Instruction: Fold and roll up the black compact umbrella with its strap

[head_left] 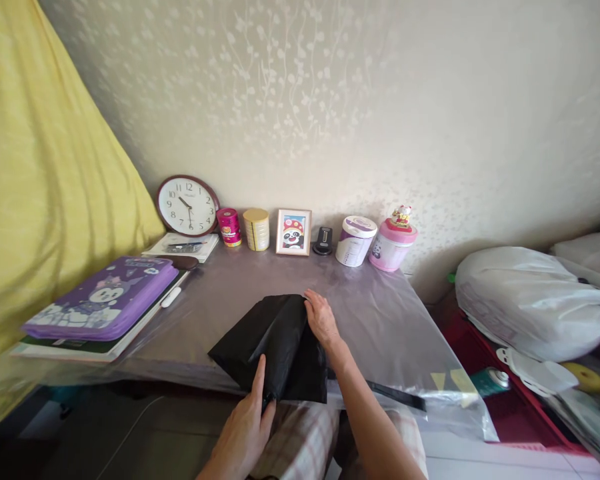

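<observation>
A black folding umbrella (pixel 283 343), its cloth panels loose and partly spread, lies across the table's front edge. My left hand (pixel 247 427) grips its near end, with the index finger stretched along the cloth; a bit of the dark handle shows beside the thumb. At the far end, my right hand (pixel 321 317) has its fingers closed on the upper edge of the black cloth. A black strap (pixel 397 395) passes out to the right beyond my right forearm, lying at the table edge. What joins it to the umbrella is hidden by the arm.
A plastic-covered table (pixel 380 320) stands against the wall. Along its back are a clock (pixel 189 205), tins, a panda picture frame (pixel 293 232) and two tubs. A purple case (pixel 103 297) lies on books at left. White bags (pixel 530 300) fill a red crate at right.
</observation>
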The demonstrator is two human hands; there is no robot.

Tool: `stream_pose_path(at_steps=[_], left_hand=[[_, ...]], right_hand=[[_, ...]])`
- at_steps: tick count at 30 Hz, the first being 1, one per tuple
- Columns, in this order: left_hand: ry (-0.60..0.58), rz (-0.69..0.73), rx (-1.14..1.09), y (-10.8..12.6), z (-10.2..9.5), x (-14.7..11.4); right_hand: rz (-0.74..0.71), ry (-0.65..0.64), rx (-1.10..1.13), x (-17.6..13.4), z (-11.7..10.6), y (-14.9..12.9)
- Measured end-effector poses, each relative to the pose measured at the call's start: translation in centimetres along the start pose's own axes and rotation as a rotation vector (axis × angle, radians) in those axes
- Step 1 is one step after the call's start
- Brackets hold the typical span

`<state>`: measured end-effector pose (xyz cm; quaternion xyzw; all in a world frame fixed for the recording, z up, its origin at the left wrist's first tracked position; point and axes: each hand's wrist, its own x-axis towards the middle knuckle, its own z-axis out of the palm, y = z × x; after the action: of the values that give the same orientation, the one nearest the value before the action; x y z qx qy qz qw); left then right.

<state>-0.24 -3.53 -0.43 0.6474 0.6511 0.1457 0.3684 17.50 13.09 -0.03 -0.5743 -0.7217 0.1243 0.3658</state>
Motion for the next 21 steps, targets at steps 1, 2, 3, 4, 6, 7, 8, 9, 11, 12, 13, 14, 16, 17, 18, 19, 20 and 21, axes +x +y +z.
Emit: stream_pose_path(at_steps=[1, 2, 3, 4, 6, 7, 8, 9, 11, 12, 13, 14, 16, 17, 18, 19, 20, 21], left_hand=[[0.000, 0.004, -0.008, 0.0, 0.0, 0.0], [0.003, 0.011, -0.017, 0.0, 0.0, -0.1], [0.006, 0.016, -0.024, 0.0, 0.0, -0.1], [0.008, 0.018, -0.031, -0.1, 0.0, -0.1], [0.012, 0.023, -0.053, -0.2, 0.0, -0.1], [0.015, 0.025, -0.071, -0.2, 0.0, -0.1], [0.020, 0.023, -0.093, -0.2, -0.1, -0.1], [0.020, 0.019, -0.118, -0.1, -0.1, -0.1], [0.007, -0.009, -0.169, 0.0, -0.2, -0.2], [-0.007, -0.035, -0.193, 0.0, -0.2, -0.2], [-0.023, -0.063, -0.217, 0.1, -0.1, -0.2], [-0.039, -0.086, -0.241, 0.1, -0.1, -0.1], [-0.057, -0.115, -0.284, 0.1, 0.0, -0.1], [-0.060, -0.122, -0.299, 0.1, 0.0, 0.0], [-0.062, -0.123, -0.313, 0.2, -0.1, 0.0], [-0.060, -0.122, -0.323, 0.2, -0.1, 0.0], [-0.057, -0.122, -0.332, 0.4, -0.2, -0.1], [-0.059, -0.122, -0.340, 0.5, -0.4, -0.1]], right_hand=[[0.068, 0.028, 0.015, -0.3, -0.5, 0.6], [0.123, 0.049, 0.021, -0.8, -1.0, 1.2], [0.161, 0.060, 0.020, -1.3, -1.4, 1.8], [0.184, 0.061, 0.016, -1.9, -1.9, 2.2], [0.210, 0.054, 0.020, -3.2, -2.5, 2.6], [0.196, 0.041, 0.023, -3.8, -2.7, 2.5], [0.157, 0.017, 0.023, -4.4, -2.8, 2.3], [0.098, -0.017, 0.014, -4.9, -2.7, 1.9], [-0.036, -0.107, -0.034, -6.0, -2.4, 1.0], [-0.088, -0.151, -0.071, -6.6, -2.3, 0.4], [-0.120, -0.186, -0.109, -7.3, -2.1, -0.2], [-0.138, -0.210, -0.140, -8.0, -2.0, -0.8], [-0.189, -0.242, -0.161, -9.5, -1.9, -1.9], [-0.225, -0.261, -0.143, -10.2, -1.9, -2.4], [-0.261, -0.287, -0.103, -10.8, -2.1, -2.8], [-0.286, -0.314, -0.046, -11.3, -2.3, -3.0], [-0.287, -0.329, 0.022, -11.5, -2.5, -3.2], [-0.262, -0.325, 0.091, -11.5, -2.8, -3.2]])
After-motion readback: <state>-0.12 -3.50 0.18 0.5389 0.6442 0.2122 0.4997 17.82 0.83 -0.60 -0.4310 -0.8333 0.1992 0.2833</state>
